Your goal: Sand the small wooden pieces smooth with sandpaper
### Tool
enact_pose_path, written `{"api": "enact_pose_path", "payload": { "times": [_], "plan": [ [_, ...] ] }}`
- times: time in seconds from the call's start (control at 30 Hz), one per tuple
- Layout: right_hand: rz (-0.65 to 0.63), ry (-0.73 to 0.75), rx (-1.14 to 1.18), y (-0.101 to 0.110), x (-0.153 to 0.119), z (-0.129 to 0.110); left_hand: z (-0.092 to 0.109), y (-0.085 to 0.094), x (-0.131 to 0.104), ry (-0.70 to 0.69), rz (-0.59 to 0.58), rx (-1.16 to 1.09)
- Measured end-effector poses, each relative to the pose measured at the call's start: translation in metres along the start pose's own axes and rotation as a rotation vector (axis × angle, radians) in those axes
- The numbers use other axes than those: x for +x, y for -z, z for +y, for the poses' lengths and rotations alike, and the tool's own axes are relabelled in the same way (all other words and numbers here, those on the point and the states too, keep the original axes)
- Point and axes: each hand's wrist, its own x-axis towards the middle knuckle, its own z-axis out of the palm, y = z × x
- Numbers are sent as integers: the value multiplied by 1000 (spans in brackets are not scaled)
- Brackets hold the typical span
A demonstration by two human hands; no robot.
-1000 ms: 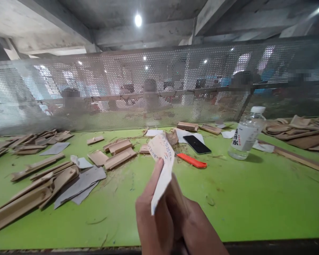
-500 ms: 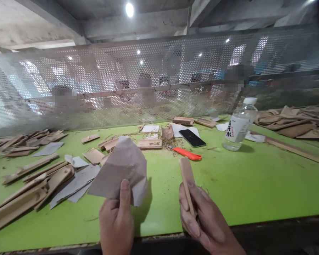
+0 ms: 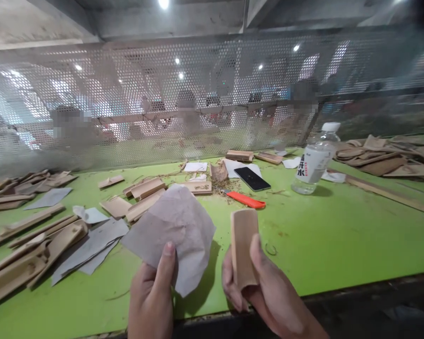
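Note:
Between thumb and fingers, my left hand (image 3: 153, 292) grips a creased, greyish sheet of sandpaper (image 3: 180, 230) over the green table. My right hand (image 3: 268, 287) is wrapped round a short curved piece of split bamboo (image 3: 245, 245), held upright with its hollow side toward me. The sheet and the bamboo are apart. Beyond them lies a utility knife (image 3: 245, 199) with an orange handle, close to a dark phone (image 3: 252, 179). More short bamboo pieces (image 3: 148, 188) lie behind the sheet.
Longer bamboo pieces (image 3: 17, 273) and loose grey sheets (image 3: 92, 247) cover the left side. A clear water bottle (image 3: 314, 162) stands at the right, before a bamboo heap (image 3: 378, 153). A perforated metal screen (image 3: 205, 99) borders the far edge. People show blurred behind it.
My right hand has turned the bamboo piece from edge-on to its hollow face. The sheet in my left hand has tilted and shifted slightly right. The view has moved a little.

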Motion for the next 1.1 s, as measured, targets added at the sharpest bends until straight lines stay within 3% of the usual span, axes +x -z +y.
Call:
{"api": "enact_pose_path", "payload": {
  "times": [0.1, 0.37, 0.73, 1.0, 1.1],
  "plan": [
    [43, 13, -74, -3, -2, -2, -1, 0, 0, -10, 1, 25],
    [-99, 40, -356, 8, -8, 3, 0, 4, -3, 3, -84, 50],
    [-181, 88, -362, 13, -5, 10, -6, 5, -1, -8, -122, 72],
    [-192, 70, -346, 10, -7, 8, -4, 4, -2, 6, -110, 72],
    [-69, 57, -355, 2, -9, 8, -2, 4, -2, -12, -109, 74]
  ]
}}
